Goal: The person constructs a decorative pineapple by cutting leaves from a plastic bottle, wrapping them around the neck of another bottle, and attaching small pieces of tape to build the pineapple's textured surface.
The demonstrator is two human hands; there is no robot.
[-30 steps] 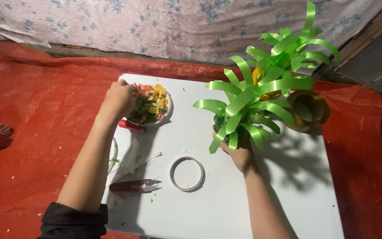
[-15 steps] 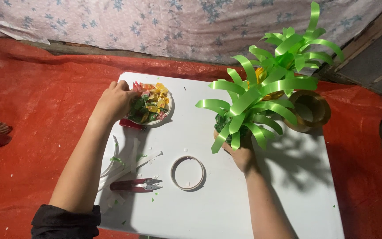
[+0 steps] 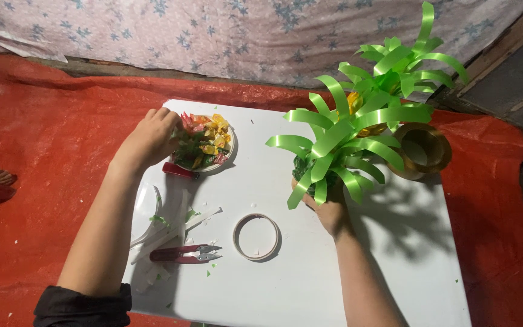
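Left hand (image 3: 151, 138) curled over the plate (image 3: 228, 158) of coloured bits near the tabletop's (image 3: 286, 290) far left corner, fingertips pinching among them (grip itself hidden). Right hand (image 3: 329, 209) clasps the base of the green ribbon plant (image 3: 346, 130), steadying it upright mid-table. Snips (image 3: 183, 253) and tape ring (image 3: 256, 236) lie nearer.

Bright green ribbon leaves (image 3: 358, 130) above the right hand (image 3: 329, 209); yellow, pink and green wrapped candies (image 3: 204, 142) at the left hand (image 3: 152, 136); white table (image 3: 286, 284); red floor sheet (image 3: 43, 151); maroon-handled snips (image 3: 183, 254); blue-flowered pale cloth (image 3: 213, 30).
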